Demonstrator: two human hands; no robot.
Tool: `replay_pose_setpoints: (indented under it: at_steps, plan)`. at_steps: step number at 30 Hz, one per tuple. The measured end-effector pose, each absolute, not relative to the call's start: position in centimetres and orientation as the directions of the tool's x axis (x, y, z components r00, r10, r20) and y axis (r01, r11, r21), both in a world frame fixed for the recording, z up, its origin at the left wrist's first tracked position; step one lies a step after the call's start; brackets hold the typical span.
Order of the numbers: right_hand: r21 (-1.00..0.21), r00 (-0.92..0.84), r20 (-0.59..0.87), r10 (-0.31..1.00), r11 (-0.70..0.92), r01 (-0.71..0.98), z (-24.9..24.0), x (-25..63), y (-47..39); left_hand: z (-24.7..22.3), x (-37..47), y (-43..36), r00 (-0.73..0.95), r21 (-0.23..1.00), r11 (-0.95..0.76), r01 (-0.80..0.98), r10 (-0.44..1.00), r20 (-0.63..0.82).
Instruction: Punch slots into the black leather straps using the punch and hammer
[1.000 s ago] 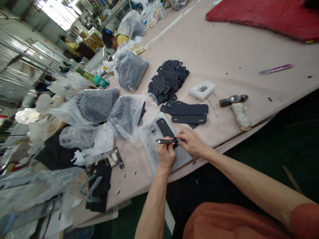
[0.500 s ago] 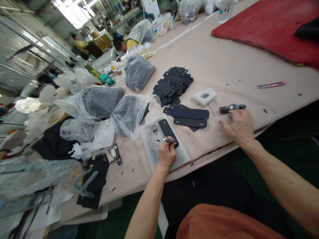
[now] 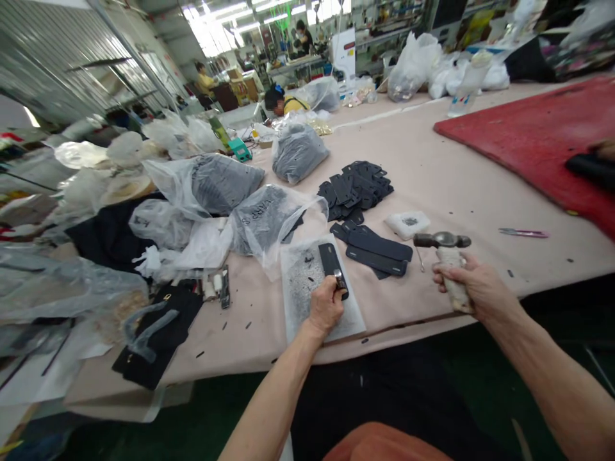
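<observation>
My left hand [image 3: 327, 304] is closed around a metal punch [image 3: 339, 278], held over the near end of a dark strip [image 3: 328, 258]. That strip lies on a white board [image 3: 295, 301] speckled with black marks and small cut-out bits. On the right, my right hand [image 3: 473, 282] is wrapped round the pale, taped handle of a ball-peen hammer [image 3: 442, 240], raised above the table edge. Between the hands lie several more dark strips [image 3: 379, 250]. Behind the hammer sits a white block [image 3: 407, 224] with a dark patch, and a thin metal hook [image 3: 421, 259] lies beside it.
A heap of small dark pieces [image 3: 355, 189] lies beyond the strips. Filled plastic bags [image 3: 225, 186] crowd the left. Pink-handled snips [image 3: 523, 233] lie at right, before a red mat [image 3: 523, 128] where another person's hand [image 3: 604, 150] shows. Co-workers are in the background.
The view has levelled and shifted. The hammer now shows with its handle toward me and its head upright in my right hand. My left hand stays with the punch on the strip.
</observation>
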State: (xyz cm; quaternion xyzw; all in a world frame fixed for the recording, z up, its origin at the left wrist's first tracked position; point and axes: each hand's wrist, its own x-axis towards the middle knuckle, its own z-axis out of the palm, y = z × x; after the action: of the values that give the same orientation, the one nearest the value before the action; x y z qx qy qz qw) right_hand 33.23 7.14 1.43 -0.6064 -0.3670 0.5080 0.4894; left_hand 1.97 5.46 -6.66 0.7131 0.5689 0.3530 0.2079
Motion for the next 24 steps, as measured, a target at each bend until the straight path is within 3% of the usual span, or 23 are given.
replay_pose_setpoints:
  at_steps: [2,4,7,9,12,17,21,24]
  plan:
    - [-0.992,0.137,-0.080,0.987,-0.093,0.087,5.3,30.5,6.3,-6.5,2.1,5.4,0.110,0.689,-0.272,0.671,0.956,0.271]
    - [-0.932,0.002,0.165,0.986,0.155,0.327,8.8,28.0,6.0,-6.4,2.2,5.4,0.106,0.678,-0.277,0.681,0.953,0.282]
    - [-0.660,-0.346,0.387,0.855,0.518,0.543,11.7,25.3,6.0,-6.3,2.2,5.3,0.110,0.654,-0.292,0.698,0.946,0.305]
    - [-0.467,-0.544,0.379,0.749,0.662,0.586,12.1,24.3,6.2,-6.3,2.2,5.3,0.119,0.635,-0.302,0.711,0.941,0.315]
    - [-0.305,-0.654,0.326,0.683,0.731,0.611,11.8,23.7,6.3,-6.4,2.1,5.2,0.117,0.633,-0.301,0.713,0.941,0.317]
    - [-0.370,-0.533,0.452,0.715,0.694,0.617,11.9,23.6,6.2,-6.1,2.1,5.3,0.132,0.670,-0.326,0.667,0.937,0.325]
    - [-0.268,-0.672,0.291,0.681,0.732,0.626,11.9,23.6,6.0,-6.2,2.1,5.3,0.123,0.659,-0.317,0.682,0.938,0.325]
    - [-0.279,-0.639,0.323,0.698,0.715,0.641,12.1,23.6,5.8,-6.5,2.1,5.3,0.135,0.656,-0.323,0.682,0.937,0.321]
